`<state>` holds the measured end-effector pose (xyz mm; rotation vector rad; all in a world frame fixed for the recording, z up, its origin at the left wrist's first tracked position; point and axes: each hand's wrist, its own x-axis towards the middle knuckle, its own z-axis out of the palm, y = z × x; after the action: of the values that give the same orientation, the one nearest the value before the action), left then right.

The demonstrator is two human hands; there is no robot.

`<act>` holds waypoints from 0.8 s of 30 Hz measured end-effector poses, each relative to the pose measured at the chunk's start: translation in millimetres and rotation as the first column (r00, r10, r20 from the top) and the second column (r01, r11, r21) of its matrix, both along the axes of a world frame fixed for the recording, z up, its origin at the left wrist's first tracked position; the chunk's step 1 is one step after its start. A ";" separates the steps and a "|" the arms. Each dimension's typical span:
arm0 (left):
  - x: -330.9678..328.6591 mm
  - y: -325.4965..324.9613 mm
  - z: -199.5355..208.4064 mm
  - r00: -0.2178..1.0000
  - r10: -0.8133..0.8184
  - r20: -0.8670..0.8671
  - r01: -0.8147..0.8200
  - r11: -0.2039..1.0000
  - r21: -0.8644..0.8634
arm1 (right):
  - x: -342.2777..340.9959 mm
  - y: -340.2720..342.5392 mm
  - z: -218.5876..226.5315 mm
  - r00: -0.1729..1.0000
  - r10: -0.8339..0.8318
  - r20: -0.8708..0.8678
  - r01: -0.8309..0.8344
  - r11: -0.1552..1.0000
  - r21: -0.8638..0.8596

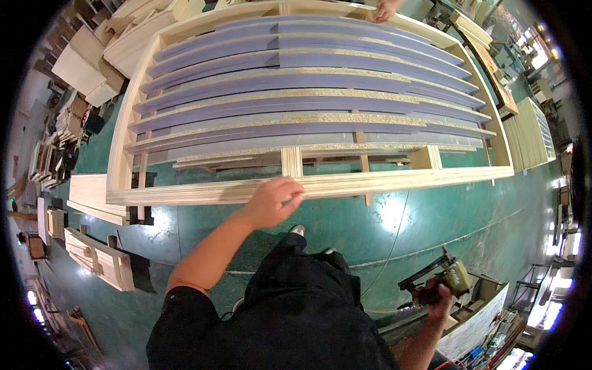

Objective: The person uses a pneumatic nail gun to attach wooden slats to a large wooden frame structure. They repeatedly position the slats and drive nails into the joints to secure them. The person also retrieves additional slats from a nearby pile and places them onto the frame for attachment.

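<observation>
My left hand (271, 202) is at the near rail of a large wooden frame (216, 192), its fingers curled toward the thumb. Whatever might be between those fingers is hidden. Down at the right, well away from the frame, my right hand (433, 292) grips the handle of a green and black nail gun (455, 276). Inside the frame, long slats with bluish-purple faces (345, 84) run side by side from left to right. Short wooden blocks (291, 161) join the near rail on its inner side.
Another person's hand (386, 9) is at the frame's far rail. Stacked pale boards (98, 198) lie at the left, and more panels (529, 135) at the right. A workbench (478, 336) with tools stands at the lower right. A hose (387, 266) crosses the green floor.
</observation>
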<state>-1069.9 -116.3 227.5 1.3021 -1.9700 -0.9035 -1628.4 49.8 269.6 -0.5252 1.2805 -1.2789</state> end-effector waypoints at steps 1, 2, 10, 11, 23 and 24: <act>15.5 -10.4 0.2 0.998 0.031 0.060 -0.026 0.997 -0.071 | 26.7 -23.0 38.7 0.995 0.082 0.065 -0.082 0.997 -0.002; 28.9 -21.0 -2.0 0.991 0.063 0.116 -0.046 0.989 -0.143 | 48.8 -46.4 65.0 0.979 0.161 0.126 -0.161 0.987 -0.007; 58.4 -56.4 -35.5 0.948 0.028 0.317 0.044 0.975 -0.219 | 131.4 -206.8 65.9 0.677 0.715 -0.173 -0.708 0.697 0.112; 59.4 -55.5 -34.4 0.940 0.016 0.341 0.054 0.980 -0.192 | 142.1 -223.9 54.3 0.616 0.767 -0.177 -0.755 0.640 0.147; 59.6 -67.9 -38.9 0.974 -0.023 0.224 0.011 0.999 0.053 | 306.9 -333.0 74.0 -0.330 0.702 -0.632 -0.933 -0.137 0.334; 62.9 -72.6 -39.3 0.971 -0.034 0.235 0.026 0.999 0.036 | 318.2 -334.4 77.4 -0.379 0.703 -0.602 -0.905 -0.146 0.399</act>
<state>-1007.0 -188.8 188.3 1.4593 -2.1685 -0.8294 -1310.1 -284.6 347.0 -1.9733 0.6546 0.3608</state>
